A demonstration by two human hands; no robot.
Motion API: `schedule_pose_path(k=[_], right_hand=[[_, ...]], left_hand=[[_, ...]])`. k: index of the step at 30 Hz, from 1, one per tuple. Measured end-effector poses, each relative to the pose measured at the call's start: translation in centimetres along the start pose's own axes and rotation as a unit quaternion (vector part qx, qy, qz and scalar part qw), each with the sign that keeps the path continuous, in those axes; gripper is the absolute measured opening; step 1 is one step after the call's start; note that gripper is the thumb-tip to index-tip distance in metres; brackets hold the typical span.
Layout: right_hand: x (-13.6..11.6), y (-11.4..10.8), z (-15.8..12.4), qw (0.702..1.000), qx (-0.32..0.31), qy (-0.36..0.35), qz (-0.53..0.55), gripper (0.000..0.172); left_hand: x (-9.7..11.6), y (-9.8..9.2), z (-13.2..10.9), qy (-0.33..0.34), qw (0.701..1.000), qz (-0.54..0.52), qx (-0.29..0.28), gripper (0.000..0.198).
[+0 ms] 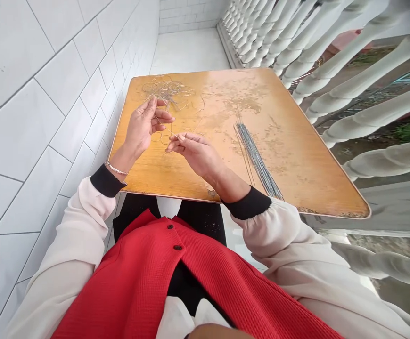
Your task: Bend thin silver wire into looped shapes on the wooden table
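Note:
A thin silver wire (166, 136) runs in loops across the board, and my right hand (191, 153) pinches it between thumb and fingertips. My left hand (143, 129) is raised just to the left, fingers spread. A strand passes close to those fingers, but I cannot tell whether they grip it. Beyond that hand lies a loose tangle of silver wire (166, 92). To the right, a bundle of straight grey-blue wires (258, 160) lies on the worn orange wooden board (222, 103), apart from both hands.
A white tiled wall (49, 117) rises along the board's left side. A white balustrade (332, 80) runs along the right side. The board's near edge lies over my lap, and a metal bangle (116, 168) circles my left wrist.

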State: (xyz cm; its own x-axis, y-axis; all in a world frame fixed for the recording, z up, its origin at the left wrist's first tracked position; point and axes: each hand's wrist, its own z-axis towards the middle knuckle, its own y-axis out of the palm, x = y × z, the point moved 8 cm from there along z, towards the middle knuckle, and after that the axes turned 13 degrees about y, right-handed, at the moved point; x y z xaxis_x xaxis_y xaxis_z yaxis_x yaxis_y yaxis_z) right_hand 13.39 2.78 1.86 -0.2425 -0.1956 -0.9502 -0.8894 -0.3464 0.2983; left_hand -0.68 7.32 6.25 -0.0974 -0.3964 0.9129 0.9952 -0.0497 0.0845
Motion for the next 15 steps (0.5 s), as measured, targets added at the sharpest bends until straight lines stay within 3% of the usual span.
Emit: schedule_pose_path(k=[9,15], right_hand=[[-0.3,0.3,-0.3,0.998,0.005,-0.040,-0.048,0.043],[-0.3,-0.8,-0.5,0.993,0.051,-0.055,-0.094,0.042]], left_hand=[[-0.2,-0.9,0.0,-0.012,1.000,0.003,0.023,0.037],[0.5,-1.6,0.2,-0.013,0.996,0.075,0.039,0.033]])
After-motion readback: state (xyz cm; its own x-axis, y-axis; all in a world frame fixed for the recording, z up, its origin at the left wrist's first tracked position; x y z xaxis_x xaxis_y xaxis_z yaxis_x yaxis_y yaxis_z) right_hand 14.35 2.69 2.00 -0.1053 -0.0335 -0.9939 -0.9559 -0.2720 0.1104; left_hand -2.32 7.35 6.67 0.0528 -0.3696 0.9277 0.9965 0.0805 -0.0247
